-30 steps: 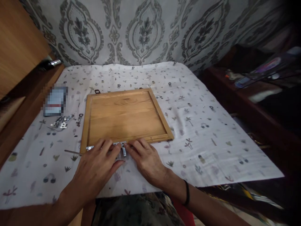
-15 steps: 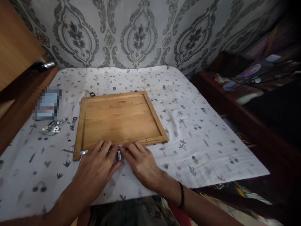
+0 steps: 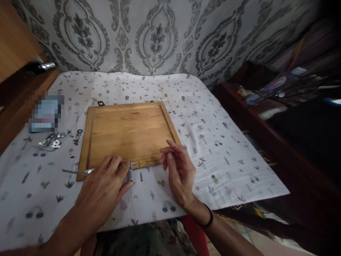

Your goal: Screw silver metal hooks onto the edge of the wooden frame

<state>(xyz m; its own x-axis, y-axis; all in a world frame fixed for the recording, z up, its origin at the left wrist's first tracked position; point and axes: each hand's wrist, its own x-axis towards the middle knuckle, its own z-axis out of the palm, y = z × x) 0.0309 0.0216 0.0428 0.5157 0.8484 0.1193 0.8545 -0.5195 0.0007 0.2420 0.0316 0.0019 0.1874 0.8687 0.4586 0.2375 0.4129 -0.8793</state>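
Observation:
A framed wooden panel [image 3: 128, 131] lies flat on the patterned cloth. At its near edge my left hand [image 3: 101, 185] is closed on a metal bracket [image 3: 130, 172], pressing it against the frame; much of the bracket is hidden under the fingers. Out to the left of that hand, a metal plate with a screw head [image 3: 90, 171] and a thin rod [image 3: 71, 172] show. My right hand [image 3: 181, 170] is raised over the near right corner, fingers curled in toward the thumb; anything small between them cannot be made out. Several small dark holes dot the near frame edge.
Loose metal hardware pieces [image 3: 54, 139] lie on the cloth at left, below a blurred-out packet [image 3: 45, 113]. A dark metal loop [image 3: 101, 103] sits behind the panel. On the dark shelf [image 3: 239, 113] at right lies a clear bottle [image 3: 277, 85]. A patterned wall covering [image 3: 157, 35] rises behind.
My right hand has let go of the bracket area and moved right, lifting above the panel's corner. My left hand stays on the bracket. The whole view has shifted slightly.

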